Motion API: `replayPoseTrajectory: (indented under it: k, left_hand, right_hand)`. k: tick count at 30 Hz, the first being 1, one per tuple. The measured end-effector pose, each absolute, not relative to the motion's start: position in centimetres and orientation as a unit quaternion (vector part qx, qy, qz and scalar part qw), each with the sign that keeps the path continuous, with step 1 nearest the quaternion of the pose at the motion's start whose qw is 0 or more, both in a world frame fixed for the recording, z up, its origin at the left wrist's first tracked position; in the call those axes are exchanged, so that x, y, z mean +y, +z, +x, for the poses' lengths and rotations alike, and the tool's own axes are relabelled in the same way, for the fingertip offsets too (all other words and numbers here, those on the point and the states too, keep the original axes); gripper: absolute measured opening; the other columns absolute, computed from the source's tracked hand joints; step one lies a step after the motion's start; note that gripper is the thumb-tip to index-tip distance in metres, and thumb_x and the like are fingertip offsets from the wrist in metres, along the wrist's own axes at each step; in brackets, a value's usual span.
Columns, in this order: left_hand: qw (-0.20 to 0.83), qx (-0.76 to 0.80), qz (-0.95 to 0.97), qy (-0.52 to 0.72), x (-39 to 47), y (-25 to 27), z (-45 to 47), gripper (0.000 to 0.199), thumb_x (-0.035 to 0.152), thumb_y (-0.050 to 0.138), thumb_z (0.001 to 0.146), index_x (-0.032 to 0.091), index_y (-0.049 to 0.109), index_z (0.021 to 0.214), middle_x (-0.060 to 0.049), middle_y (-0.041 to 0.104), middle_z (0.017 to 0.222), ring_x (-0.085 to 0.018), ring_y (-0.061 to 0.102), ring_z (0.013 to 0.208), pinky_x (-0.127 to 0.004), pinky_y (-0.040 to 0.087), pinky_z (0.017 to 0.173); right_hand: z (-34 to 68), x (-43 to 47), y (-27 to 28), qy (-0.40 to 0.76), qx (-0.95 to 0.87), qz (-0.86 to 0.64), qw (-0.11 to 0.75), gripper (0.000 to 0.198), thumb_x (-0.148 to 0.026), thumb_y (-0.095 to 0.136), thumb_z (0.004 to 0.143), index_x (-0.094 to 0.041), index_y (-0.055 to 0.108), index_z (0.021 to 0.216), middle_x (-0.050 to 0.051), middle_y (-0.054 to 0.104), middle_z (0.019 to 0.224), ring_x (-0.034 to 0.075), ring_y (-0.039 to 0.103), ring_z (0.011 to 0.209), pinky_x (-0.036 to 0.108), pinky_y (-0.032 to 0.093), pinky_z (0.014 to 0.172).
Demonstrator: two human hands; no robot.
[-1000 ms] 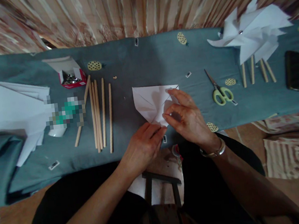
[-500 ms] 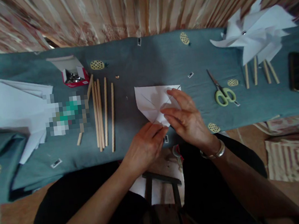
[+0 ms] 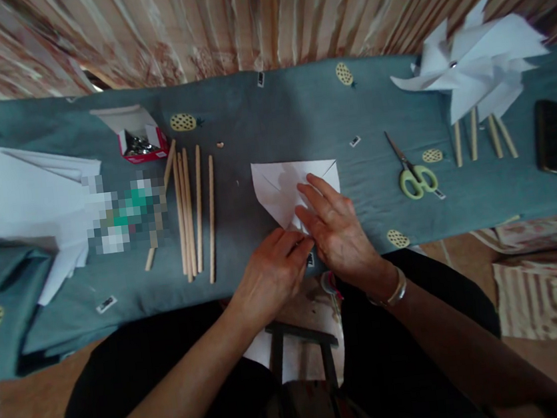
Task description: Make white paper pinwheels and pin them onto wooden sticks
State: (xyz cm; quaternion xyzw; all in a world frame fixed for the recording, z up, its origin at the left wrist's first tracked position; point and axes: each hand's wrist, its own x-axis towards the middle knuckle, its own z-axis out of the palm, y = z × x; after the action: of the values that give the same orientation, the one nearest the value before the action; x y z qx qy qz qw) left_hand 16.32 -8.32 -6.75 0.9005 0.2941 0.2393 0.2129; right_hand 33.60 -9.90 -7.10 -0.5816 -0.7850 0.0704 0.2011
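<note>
A folded white sheet of paper (image 3: 278,183) lies in front of me near the table's front edge, with diagonal creases or cuts running from its far corners. My left hand (image 3: 276,268) pinches the near corner of the paper between thumb and fingers. Over the right part of the sheet rests my right hand (image 3: 337,229), its fingers stretched out and a little apart. That hand hides the lower right of the paper.
Wooden sticks (image 3: 198,208) and a red box of metal pins (image 3: 139,144) are to the left, beside a blurred patch and stacked white paper (image 3: 20,191). Green-handled scissors (image 3: 417,180), white paper pinwheels (image 3: 485,54) on sticks and a black phone (image 3: 556,137) lie to the right.
My right hand has slid down and left over the paper, and its fingers have straightened from a curled hold near the far right corner. My left hand stays at the near corner.
</note>
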Motion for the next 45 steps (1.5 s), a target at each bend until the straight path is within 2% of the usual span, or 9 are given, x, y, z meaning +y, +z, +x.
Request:
replayPoseTrajectory:
  k: [7, 12, 14, 18, 23, 25, 30, 36, 45]
  left_hand:
    - [0.188, 0.308, 0.904, 0.230, -8.2, -6.7, 16.2, 0.016, 0.014, 0.053, 0.093, 0.011, 0.067, 0.099, -0.011, 0.066, 0.096, -0.021, 0.061, 0.084, -0.035, 0.057, 0.074]
    - [0.180, 0.305, 0.906, 0.234, -8.2, -6.9, 16.3, 0.017, 0.015, 0.050, 0.096, 0.011, 0.066, 0.103, -0.011, 0.067, 0.098, -0.021, 0.062, 0.087, -0.035, 0.056, 0.075]
    - [0.173, 0.304, 0.907, 0.235, -8.1, -6.9, 16.3, 0.018, 0.017, 0.049, 0.097, 0.011, 0.065, 0.103, -0.011, 0.067, 0.098, -0.021, 0.062, 0.087, -0.035, 0.056, 0.074]
    - [0.175, 0.300, 0.909, 0.229, -8.1, -6.8, 16.4, 0.017, 0.017, 0.049, 0.097, 0.011, 0.065, 0.101, -0.011, 0.068, 0.097, -0.020, 0.061, 0.085, -0.034, 0.056, 0.074]
    - [0.175, 0.294, 0.911, 0.231, -8.0, -6.6, 16.4, 0.015, 0.015, 0.054, 0.094, 0.010, 0.066, 0.102, -0.011, 0.067, 0.097, -0.021, 0.062, 0.086, -0.035, 0.057, 0.076]
    - [0.171, 0.292, 0.912, 0.232, -7.9, -6.5, 16.2, 0.015, 0.014, 0.055, 0.093, 0.010, 0.066, 0.102, -0.011, 0.067, 0.096, -0.021, 0.062, 0.086, -0.035, 0.057, 0.076]
    - [0.128, 0.304, 0.912, 0.245, -6.6, -6.4, 15.1, 0.016, 0.012, 0.053, 0.092, 0.012, 0.066, 0.102, -0.011, 0.067, 0.098, -0.022, 0.063, 0.088, -0.037, 0.058, 0.077]
    - [0.089, 0.330, 0.902, 0.265, -4.3, -7.1, 13.4, 0.023, 0.007, 0.051, 0.089, 0.016, 0.069, 0.101, -0.009, 0.068, 0.099, -0.021, 0.062, 0.091, -0.039, 0.057, 0.081]
    - [0.048, 0.374, 0.885, 0.273, -3.6, -6.3, 13.3, 0.035, 0.007, 0.048, 0.089, 0.021, 0.063, 0.118, -0.009, 0.065, 0.116, -0.025, 0.058, 0.106, -0.042, 0.051, 0.091]
  right_hand:
    - [33.0, -9.9, -7.4, 0.031, -0.806, -0.562, 0.185, 0.031, -0.018, 0.037, 0.102, -0.019, 0.060, 0.121, 0.014, 0.054, 0.147, 0.025, 0.031, 0.149, 0.049, 0.043, 0.112]
    - [34.2, -9.5, -7.1, 0.077, -0.788, -0.565, 0.233, 0.030, -0.015, 0.042, 0.096, -0.016, 0.069, 0.110, 0.015, 0.057, 0.142, 0.029, 0.036, 0.147, 0.052, 0.044, 0.110]
    - [35.1, -9.1, -6.8, 0.125, -0.761, -0.575, 0.274, 0.033, -0.014, 0.043, 0.094, -0.020, 0.071, 0.108, 0.010, 0.060, 0.140, 0.026, 0.042, 0.143, 0.050, 0.044, 0.112]
    - [37.2, -7.7, -6.2, 0.157, -0.715, -0.592, 0.336, 0.038, -0.019, 0.041, 0.096, -0.027, 0.067, 0.122, 0.004, 0.064, 0.135, 0.022, 0.055, 0.132, 0.050, 0.044, 0.113]
    - [39.2, -5.2, -6.6, 0.090, -0.723, -0.622, 0.288, 0.044, -0.032, 0.044, 0.098, -0.020, 0.055, 0.138, 0.011, 0.057, 0.145, 0.028, 0.046, 0.140, 0.053, 0.038, 0.117]
    - [39.5, -4.4, -6.7, 0.097, -0.740, -0.607, 0.273, 0.045, -0.033, 0.042, 0.099, -0.017, 0.054, 0.139, 0.013, 0.058, 0.143, 0.027, 0.051, 0.137, 0.051, 0.040, 0.115]
    - [39.6, -4.2, -6.2, 0.099, -0.749, -0.597, 0.269, 0.040, -0.033, 0.044, 0.098, -0.016, 0.063, 0.130, 0.013, 0.070, 0.127, 0.026, 0.065, 0.119, 0.048, 0.050, 0.105]
    - [40.1, -5.5, -5.4, 0.111, -0.716, -0.634, 0.271, 0.037, -0.032, 0.054, 0.093, -0.015, 0.068, 0.123, 0.011, 0.077, 0.108, 0.027, 0.072, 0.099, 0.043, 0.056, 0.091]
    - [39.3, -7.0, -5.1, 0.183, -0.669, -0.670, 0.265, 0.028, -0.029, 0.066, 0.085, -0.018, 0.071, 0.111, 0.003, 0.076, 0.082, 0.018, 0.068, 0.069, 0.030, 0.052, 0.069]
